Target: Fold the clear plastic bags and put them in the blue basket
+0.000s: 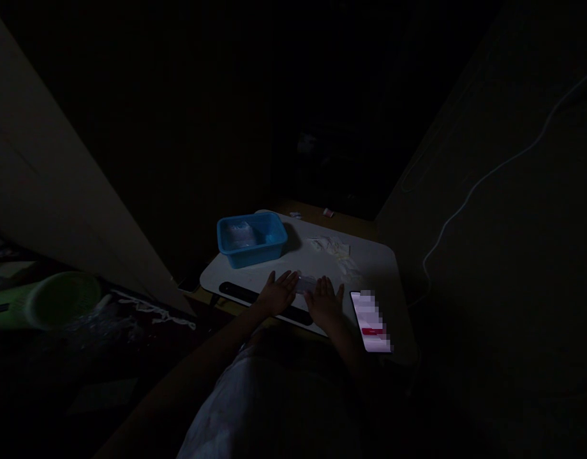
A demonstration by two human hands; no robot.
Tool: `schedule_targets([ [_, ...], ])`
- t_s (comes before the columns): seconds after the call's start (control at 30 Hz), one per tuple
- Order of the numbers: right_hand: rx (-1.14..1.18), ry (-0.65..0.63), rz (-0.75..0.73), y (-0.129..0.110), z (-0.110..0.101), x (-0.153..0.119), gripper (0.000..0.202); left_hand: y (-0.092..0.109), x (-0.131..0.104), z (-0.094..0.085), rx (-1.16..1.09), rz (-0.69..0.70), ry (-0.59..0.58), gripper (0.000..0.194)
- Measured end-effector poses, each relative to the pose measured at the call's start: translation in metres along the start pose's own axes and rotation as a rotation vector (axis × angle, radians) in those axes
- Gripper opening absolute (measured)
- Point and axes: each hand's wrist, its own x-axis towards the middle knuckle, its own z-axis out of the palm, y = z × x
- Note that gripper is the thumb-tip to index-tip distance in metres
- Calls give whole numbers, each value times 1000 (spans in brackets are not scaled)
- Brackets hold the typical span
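On a small white table (293, 255), a clear, shiny plastic piece (305, 284), possibly a small packet, lies between my hands. My left hand (277, 294) rests at its left end, fingers stretched forward and flat. At its right end is my right hand (326, 306), fingers extended and the thumb-side and outer fingers spread. Both hands seem to touch the plastic without gripping it. Dim light hides finer detail. Behind them, crumpled white pieces (334, 245) that look like plastic or tissue are scattered on the tabletop.
A blue plastic basket (255, 256) with clear packets inside stands at the table's back left. A lit phone (370, 322) lies right of my right hand. A dark slot (238, 292) runs along the near edge. A white cable (475, 185) hangs on the right; a green container (64, 299) is at left.
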Motion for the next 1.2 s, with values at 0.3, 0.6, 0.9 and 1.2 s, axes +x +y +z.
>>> schedule_targets([
  [0.3,80,52,-170,-20,-5,10,60,-1,0,0,17,-6,13,48],
  [0.6,73,10,-161,-20,5,6,60,0,-1,-3,7,-2,-29,48],
  [0.9,22,21,-47,1,6,-2,63,0,-1,0,24,4,1,48],
  [1.2,90,36,-118,-6,-14,12,60,-2,1,3,44,4,12,47],
])
